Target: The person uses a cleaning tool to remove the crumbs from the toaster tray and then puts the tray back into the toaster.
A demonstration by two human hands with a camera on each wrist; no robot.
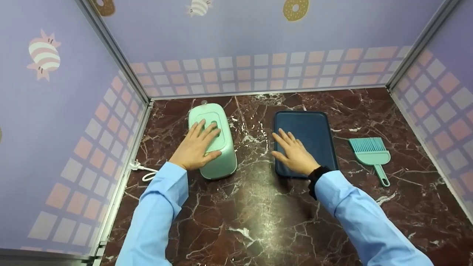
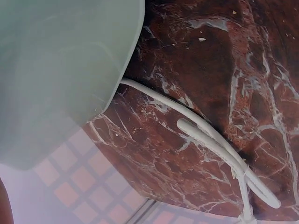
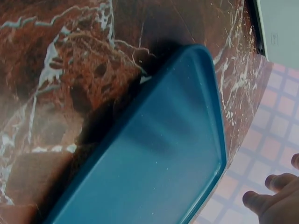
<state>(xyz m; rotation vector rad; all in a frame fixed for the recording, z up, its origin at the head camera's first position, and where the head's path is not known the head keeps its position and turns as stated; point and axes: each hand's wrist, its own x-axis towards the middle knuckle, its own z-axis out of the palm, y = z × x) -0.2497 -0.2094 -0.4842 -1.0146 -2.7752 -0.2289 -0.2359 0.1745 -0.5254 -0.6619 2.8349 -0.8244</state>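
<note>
A mint-green box-shaped appliance (image 1: pixel 221 164) with rounded corners and a slotted lid stands at the left of the counter. Over its top my left hand (image 1: pixel 197 147) is spread with straight fingers; whether it touches the lid I cannot tell. In the left wrist view, the appliance's side (image 2: pixel 60 70) fills the upper left. A dark blue rectangular tray (image 1: pixel 310 127) lies to the right. My right hand (image 1: pixel 295 153) is above its left part, fingers extended and holding nothing. The right wrist view has its fingertips (image 3: pixel 256 201) at the lower right, apart from the tray.
Pale crumbs (image 1: pixel 261 129) are scattered on the dark red marbled counter between appliance and tray. A mint-green brush (image 1: pixel 371 157) lies right of the tray. The white cord (image 2: pixel 205 133) lies looped, its plug (image 1: pixel 136 166) near the left wall. Patterned walls (image 1: pixel 236 33) enclose three sides.
</note>
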